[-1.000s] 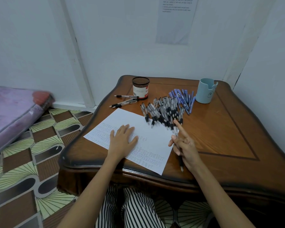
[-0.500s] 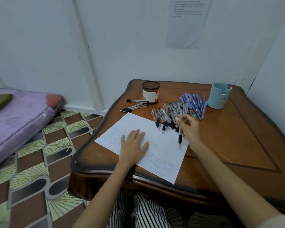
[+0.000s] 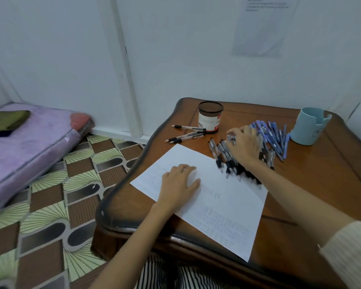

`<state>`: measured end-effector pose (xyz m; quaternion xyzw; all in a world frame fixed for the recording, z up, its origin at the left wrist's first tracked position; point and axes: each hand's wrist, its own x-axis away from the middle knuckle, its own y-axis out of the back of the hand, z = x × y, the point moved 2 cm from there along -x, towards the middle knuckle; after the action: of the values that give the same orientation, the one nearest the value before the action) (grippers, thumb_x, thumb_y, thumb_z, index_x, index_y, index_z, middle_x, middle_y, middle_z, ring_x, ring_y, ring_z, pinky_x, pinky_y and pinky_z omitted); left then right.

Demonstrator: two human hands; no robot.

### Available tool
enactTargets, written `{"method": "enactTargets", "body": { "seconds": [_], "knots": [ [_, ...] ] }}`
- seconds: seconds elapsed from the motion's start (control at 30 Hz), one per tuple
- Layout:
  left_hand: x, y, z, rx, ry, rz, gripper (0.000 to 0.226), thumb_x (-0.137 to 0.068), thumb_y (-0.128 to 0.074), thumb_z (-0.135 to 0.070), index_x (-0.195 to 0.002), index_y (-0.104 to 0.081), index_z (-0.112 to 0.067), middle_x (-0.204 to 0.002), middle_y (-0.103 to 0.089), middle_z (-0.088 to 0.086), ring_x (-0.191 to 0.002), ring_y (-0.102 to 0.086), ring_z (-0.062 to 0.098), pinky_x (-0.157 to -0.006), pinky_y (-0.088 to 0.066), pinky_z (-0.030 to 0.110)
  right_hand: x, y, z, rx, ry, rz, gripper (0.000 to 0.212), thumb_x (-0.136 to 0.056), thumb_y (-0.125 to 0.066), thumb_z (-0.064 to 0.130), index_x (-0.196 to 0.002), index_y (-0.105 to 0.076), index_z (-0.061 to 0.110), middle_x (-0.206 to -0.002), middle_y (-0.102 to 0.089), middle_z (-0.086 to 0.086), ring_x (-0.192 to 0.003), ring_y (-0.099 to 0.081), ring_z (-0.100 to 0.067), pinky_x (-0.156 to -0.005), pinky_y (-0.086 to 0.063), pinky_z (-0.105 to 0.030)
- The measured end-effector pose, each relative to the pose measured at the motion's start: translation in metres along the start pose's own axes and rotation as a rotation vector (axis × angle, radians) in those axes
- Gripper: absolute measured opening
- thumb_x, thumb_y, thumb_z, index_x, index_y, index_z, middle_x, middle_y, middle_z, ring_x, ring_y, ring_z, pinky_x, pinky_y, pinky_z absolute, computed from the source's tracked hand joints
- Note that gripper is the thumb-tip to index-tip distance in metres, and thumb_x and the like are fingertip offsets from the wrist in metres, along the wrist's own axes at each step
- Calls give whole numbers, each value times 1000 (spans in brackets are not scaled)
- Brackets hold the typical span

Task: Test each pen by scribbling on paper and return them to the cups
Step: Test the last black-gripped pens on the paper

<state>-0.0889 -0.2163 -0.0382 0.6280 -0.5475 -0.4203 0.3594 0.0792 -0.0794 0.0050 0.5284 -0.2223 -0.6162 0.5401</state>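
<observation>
Head view is showing the black pens (image 3: 227,161) lying in a loose heap on the worktop (image 3: 325,184), some of their tips overlapping the far edge of the paper (image 3: 221,205). The right hand (image 3: 245,146) is reaching over this heap, palm down and covering its middle, with the fingers bending toward the pen ends at its far left. Blur is hiding whether they are pinching a pen, so I cannot tell its grip.

Just right of that hand the blue pens (image 3: 274,136) are lying fanned out against the black heap. Beyond them, further right, the blue cup (image 3: 306,127) is standing upright. Ahead and left of the right hand the black mesh cup (image 3: 209,117) is standing upright, with a few loose pens (image 3: 186,136) lying at its foot on the left.

The left hand (image 3: 179,184) is lying flat on the paper, fingers straight, pressing the sheet down. It is sitting nearer the person than the right hand, and to its left. A cream sleeve (image 3: 350,253) is covering the right forearm near the elbow.

Left of both hands a patterned floor (image 3: 56,188) is showing, and a purple mattress (image 3: 29,151) is lying on it by the wall with a dark green item (image 3: 6,122) on top. A printed sheet (image 3: 261,30) is hanging on the wall above the cups.
</observation>
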Motion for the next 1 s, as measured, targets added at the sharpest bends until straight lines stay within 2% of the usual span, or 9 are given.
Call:
{"method": "enactTargets", "body": {
  "seconds": [0.07,0.27,0.37,0.5,0.63,0.7,0.77,0.9,1.0],
  "knots": [
    [-15,8,17,-14,45,-22,47,-97,-41,-45,-140,-39,-28,-151,-32,-3,-137,-29,16,-113,-23,40,-13,-10,17,-15,93,67,29,-90,-59,22,-118,-61,20,-121,-50,-8,-117,-37,-26,-90,-33,-33],
    [-46,14,65,-114,213,-27,51,-98,-34,-45,-146,-29,-26,-158,-14,-2,-146,-7,18,-116,-3,49,-43,-60,59,-21,317,245,39,-91,-50,9,-128,-52,20,-126,-50,-9,-121,-37,-27,-95,-37,-37],
    [-47,8,74,-152,196,-47,52,-99,-29,-48,-147,-26,-27,-158,-12,-2,-146,-4,17,-116,1,48,-54,-82,67,50,281,256,42,-92,-44,4,-132,-48,17,-132,-47,-12,-122,-39,-29,-95,-40,-42],
    [-47,5,76,-170,180,-59,53,-99,-27,-48,-148,-23,-27,-159,-12,-1,-146,-4,18,-116,1,48,-60,-95,61,74,229,184,23,-96,-45,6,-111,-61,14,-119,-56,-13,-111,-48,-29,-84,-44,-39],
    [-46,6,74,-165,185,-59,53,-99,-29,-48,-147,-26,-27,-158,-13,0,-146,-5,18,-116,0,49,-58,-84,55,17,257,145,18,-92,-56,11,-101,-69,20,-108,-67,-6,-103,-56,-23,-73,-37,-28],
    [-44,9,71,-150,181,-97,49,-99,-33,-45,-143,-34,-25,-157,-17,1,-146,-7,18,-116,-1,49,-59,-73,51,-111,255,235,14,-89,-62,17,-99,-70,23,-105,-69,-2,-103,-59,-19,-79,-40,-29],
    [-39,12,65,-161,151,-154,41,-99,-38,-38,-136,-45,-24,-155,-23,1,-145,-11,17,-116,-2,49,-55,-58,47,-354,203,308,14,-86,-67,19,-98,-69,24,-98,-68,-2,-95,-58,-16,-83,-43,-31],
    [-22,16,55,-95,148,-135,35,-98,-42,-34,-131,-50,-26,-153,-27,-2,-144,-16,15,-116,-2,49,-29,-18,41,-905,6,204,15,-81,-71,9,-90,-68,20,-81,-62,6,-71,-57,-1,-66,-44,-17],
    [-6,20,50,-79,171,-88,35,-98,-42,-34,-132,-48,-26,-153,-27,-1,-143,-18,16,-115,-4,51,1,6,36,-1303,-198,212,12,-88,-62,8,-89,-65,20,-84,-64,4,-74,-61,-5,-66,-52,-20]
  ]
}}
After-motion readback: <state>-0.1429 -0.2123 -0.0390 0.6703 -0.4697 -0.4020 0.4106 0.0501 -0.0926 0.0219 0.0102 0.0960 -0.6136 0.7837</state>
